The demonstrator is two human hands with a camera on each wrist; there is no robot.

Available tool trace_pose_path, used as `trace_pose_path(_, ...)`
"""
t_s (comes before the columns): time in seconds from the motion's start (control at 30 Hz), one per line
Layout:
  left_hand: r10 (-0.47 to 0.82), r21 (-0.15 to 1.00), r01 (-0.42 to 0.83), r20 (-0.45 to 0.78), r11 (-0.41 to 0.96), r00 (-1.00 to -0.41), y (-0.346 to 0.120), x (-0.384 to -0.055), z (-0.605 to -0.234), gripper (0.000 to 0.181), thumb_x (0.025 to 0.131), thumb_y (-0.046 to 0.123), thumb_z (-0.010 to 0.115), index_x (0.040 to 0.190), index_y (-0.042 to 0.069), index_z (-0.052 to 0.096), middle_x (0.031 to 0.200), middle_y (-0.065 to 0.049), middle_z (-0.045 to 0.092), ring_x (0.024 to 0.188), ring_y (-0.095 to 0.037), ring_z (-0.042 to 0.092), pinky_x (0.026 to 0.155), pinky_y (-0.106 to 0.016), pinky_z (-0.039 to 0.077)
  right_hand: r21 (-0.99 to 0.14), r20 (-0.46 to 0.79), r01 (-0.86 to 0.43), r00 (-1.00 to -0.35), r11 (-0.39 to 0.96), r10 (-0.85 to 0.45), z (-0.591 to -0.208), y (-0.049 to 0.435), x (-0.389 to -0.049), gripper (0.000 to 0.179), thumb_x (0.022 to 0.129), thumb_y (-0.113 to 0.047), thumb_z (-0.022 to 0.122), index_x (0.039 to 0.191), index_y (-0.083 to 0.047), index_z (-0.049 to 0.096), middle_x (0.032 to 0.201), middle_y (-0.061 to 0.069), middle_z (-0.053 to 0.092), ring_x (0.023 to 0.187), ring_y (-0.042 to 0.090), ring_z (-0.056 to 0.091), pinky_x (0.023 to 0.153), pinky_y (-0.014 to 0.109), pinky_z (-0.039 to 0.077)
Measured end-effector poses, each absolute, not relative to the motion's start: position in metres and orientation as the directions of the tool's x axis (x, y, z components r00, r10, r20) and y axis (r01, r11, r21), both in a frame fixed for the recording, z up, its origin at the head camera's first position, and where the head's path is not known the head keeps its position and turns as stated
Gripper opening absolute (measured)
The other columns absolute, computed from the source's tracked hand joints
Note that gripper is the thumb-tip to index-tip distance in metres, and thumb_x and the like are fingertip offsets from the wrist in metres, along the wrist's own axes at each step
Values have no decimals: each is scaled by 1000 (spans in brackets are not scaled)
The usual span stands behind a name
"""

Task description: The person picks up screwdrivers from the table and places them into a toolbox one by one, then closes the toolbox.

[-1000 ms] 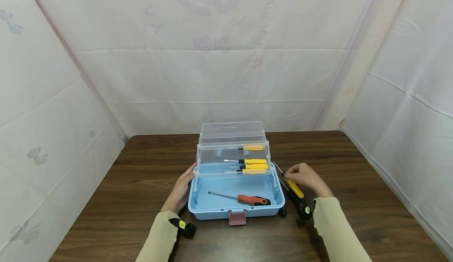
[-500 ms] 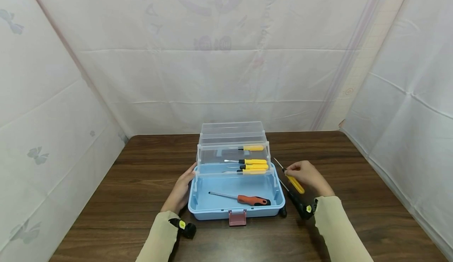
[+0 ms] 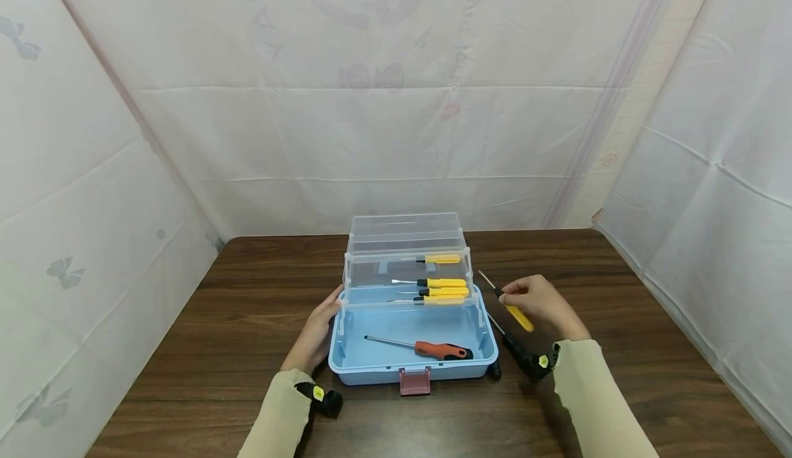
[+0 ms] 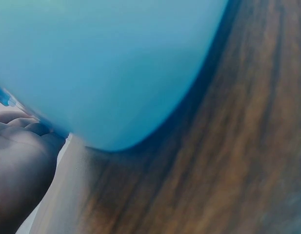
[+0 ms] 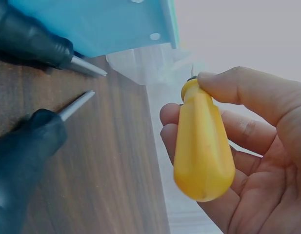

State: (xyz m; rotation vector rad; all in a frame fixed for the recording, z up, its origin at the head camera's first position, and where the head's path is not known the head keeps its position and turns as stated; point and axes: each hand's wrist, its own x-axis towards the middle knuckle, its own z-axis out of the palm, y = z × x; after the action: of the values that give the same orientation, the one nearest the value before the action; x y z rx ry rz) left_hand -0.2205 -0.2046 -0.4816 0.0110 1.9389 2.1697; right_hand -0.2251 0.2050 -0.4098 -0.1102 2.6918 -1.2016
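Observation:
My left hand point(image 3: 314, 337) grips the left side of a light blue toolbox point(image 3: 383, 370), its fingers curled at the edge in the left wrist view. The box stands with its clear lid point(image 3: 405, 224) raised. To the right of it, my right hand point(image 3: 546, 304) pinches a screwdriver point(image 5: 201, 146) just below its collar between thumb and fingers. Its yellow handle points back toward me, and its thin shaft slants away to the left. An orange-and-black screwdriver point(image 3: 436, 349) lies inside the box.
Several yellow-handled screwdrivers point(image 3: 443, 282) lie in the clear tray point(image 3: 371, 274) at the back of the box. Two black-handled screwdrivers point(image 5: 35, 36) lie on the wooden table point(image 3: 260, 293) right beside the box. A pink latch point(image 3: 414, 381) hangs at the front.
My right hand has raised the yellow screwdriver slightly and shifted it a little away from me, off the black-handled one. My left hand and the toolbox have stayed put.

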Motion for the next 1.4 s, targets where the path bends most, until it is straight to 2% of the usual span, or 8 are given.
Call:
trace_pose_path(0.5,192,981,-166,-144,-103,-971,-204,-220,-479,53,104,20,30,155,13,19,162,-12,11,148,-33,12,117,-52,16,-701,-98,-60,-979,711,-179,-395,208,-230,33,90,-20,64,112,5,67,93,13,69,76,17,60,67,30,54)
trace_pose_path(0.8,184,982,-161,-140,-102,-973,-205,-221,-481,52,103,21,31,154,13,21,162,-12,13,148,-33,13,117,-53,18,-715,-116,-40,-978,698,-175,-384,207,-231,36,90,-22,64,115,4,65,101,17,66,83,21,61,71,36,57)
trace_pose_path(1.03,168,978,-168,-146,-125,-975,-204,-221,-481,51,103,21,32,153,15,24,161,-10,16,148,-31,15,117,-52,18,-701,-94,-65,-979,711,-182,-376,206,-232,37,90,-23,64,116,3,66,102,17,66,84,21,60,70,32,55)
trace_pose_path(1.4,193,979,-164,-138,-123,-971,-204,-221,-480,51,104,21,30,154,14,22,162,-10,13,148,-31,13,118,-52,16,-667,-47,-122,-978,735,-205,-370,203,-237,34,90,-22,64,114,2,67,102,16,68,84,20,61,72,33,54)
